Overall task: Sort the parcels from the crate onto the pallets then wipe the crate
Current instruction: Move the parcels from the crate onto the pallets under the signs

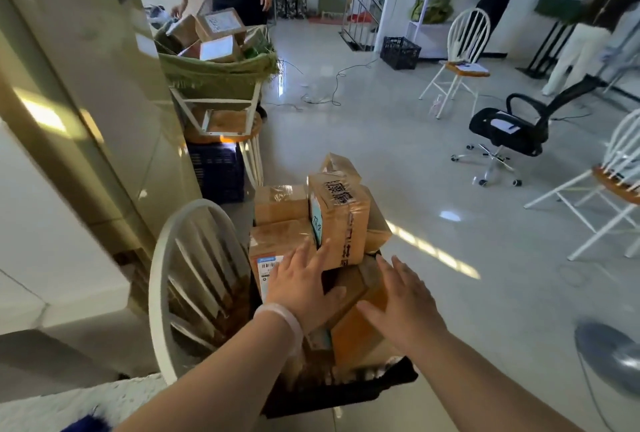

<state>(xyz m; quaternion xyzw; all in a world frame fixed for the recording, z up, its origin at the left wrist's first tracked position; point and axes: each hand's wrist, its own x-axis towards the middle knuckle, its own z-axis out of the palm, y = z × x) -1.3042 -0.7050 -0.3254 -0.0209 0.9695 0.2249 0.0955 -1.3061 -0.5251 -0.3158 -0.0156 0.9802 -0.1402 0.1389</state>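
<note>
The left hand (300,281) and right hand (406,305) hover spread-fingered, gripping nothing, over brown cardboard parcels (341,220) heaped in a black crate (346,393) beneath them, with the glossy pale tiled floor (415,154) beyond.

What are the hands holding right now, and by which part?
Nothing is gripped. Both hands are open, fingers spread: the left hand by the tall taped parcel, the right hand over the orange parcel.

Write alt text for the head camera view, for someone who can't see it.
The left hand and right hand, fingers straight, reach onto cardboard parcels heaped in a dark crate beside a white chair. Behind, more parcels fill a green-lined bin, and people stand in a bright tiled room.
</note>
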